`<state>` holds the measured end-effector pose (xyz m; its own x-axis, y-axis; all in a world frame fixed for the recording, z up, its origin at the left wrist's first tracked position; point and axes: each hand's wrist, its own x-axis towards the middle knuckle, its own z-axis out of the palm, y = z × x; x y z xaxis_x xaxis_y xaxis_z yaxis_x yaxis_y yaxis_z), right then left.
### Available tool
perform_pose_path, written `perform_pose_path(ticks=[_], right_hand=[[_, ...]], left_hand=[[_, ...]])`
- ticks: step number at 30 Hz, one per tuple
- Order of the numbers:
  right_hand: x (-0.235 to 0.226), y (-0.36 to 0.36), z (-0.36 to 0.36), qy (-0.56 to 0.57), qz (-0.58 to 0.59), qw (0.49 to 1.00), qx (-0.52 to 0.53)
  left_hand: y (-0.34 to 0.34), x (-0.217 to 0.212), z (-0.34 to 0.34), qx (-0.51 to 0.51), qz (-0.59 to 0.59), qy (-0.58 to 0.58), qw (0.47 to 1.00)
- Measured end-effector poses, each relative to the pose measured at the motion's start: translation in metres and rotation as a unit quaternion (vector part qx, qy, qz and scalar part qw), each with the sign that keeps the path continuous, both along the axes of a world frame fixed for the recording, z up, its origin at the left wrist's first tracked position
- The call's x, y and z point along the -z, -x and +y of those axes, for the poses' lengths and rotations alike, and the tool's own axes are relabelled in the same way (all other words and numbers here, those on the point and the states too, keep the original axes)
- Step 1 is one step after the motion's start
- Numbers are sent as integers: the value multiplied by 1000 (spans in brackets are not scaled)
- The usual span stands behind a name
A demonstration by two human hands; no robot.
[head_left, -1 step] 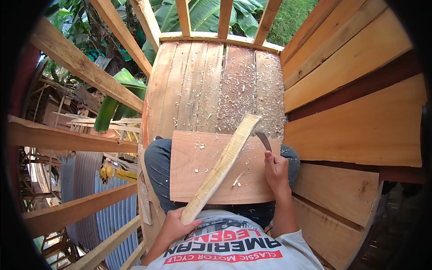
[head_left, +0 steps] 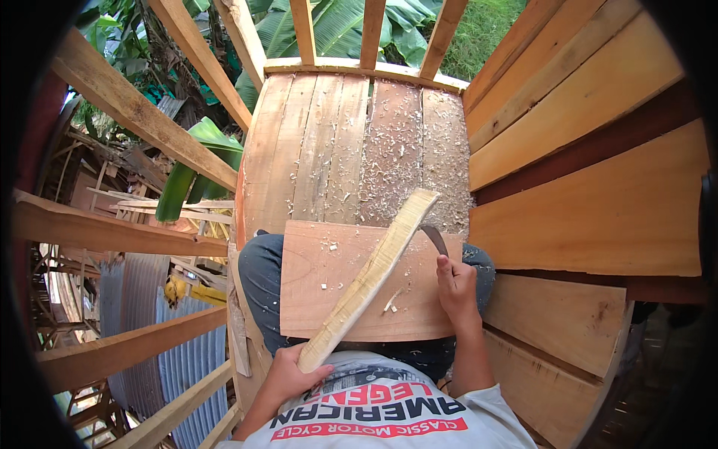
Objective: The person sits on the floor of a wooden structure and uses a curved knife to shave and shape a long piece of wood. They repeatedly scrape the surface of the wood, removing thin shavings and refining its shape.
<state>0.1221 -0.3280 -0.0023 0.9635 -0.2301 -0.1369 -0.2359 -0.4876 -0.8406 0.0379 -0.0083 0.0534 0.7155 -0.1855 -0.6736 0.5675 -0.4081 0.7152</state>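
A long pale strip of wood [head_left: 372,273] slants from my waist up and to the right. My left hand [head_left: 290,376] is closed round its lower end, close to my shirt. In my right hand [head_left: 457,288] is a knife with a dark curved blade [head_left: 434,238]; the fist hides its handle. The blade's tip is at the right edge of the strip near its far end, though whether it cuts in I cannot tell. Beneath both lies a flat reddish board [head_left: 314,266] across my lap, with several small wood chips on it.
A plank floor [head_left: 318,150] strewn with wood shavings [head_left: 389,138] stretches ahead of my legs. Wooden slats [head_left: 120,228] form a railing on the left and far side. Wide boards [head_left: 591,206] make a wall close on my right. Banana leaves [head_left: 202,150] hang beyond the railing.
The knife has shifted slightly left, bringing its blade up to the strip's edge. The strip's far end has moved slightly right. My left hand keeps its hold.
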Motion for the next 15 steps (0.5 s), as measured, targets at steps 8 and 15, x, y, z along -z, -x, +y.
perform_pose_path(ticks=[8, 15], right_hand=[[-25, 15, -17, -80, -89, 993, -9], [-64, 23, -14, -30, -167, 982, -79]], left_hand=[[-63, 6, -62, 42, -42, 266, 962], [-76, -2, -116, 58, 34, 463, 884]])
